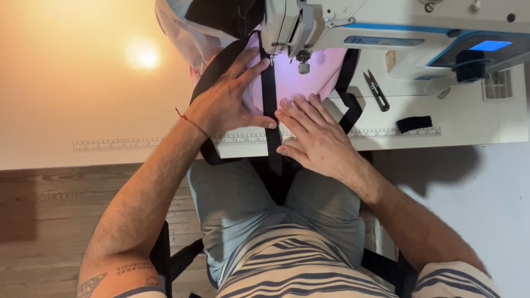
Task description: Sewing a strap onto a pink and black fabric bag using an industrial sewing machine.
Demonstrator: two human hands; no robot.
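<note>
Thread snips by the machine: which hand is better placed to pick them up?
Right, probably. The right hand lies flat on the fabric on the same side as the thread snips; the left hand presses beyond the black strap, farther away.

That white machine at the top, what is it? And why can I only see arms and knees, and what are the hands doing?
The camera sits on the person's head and looks down, so you see only arms, lap and table. The white machine is a sewing machine; its needle part hangs above the cloth. On the white table lies pale pink fabric with a black strap running down it towards the lap. The left hand lies flat on the cloth beside the strap, and the right hand presses flat on the other side. Neither hand grips anything; they just hold the cloth flat. To the right lie small black snips and a short black strap piece. A ruler is printed along the table edge.
</note>
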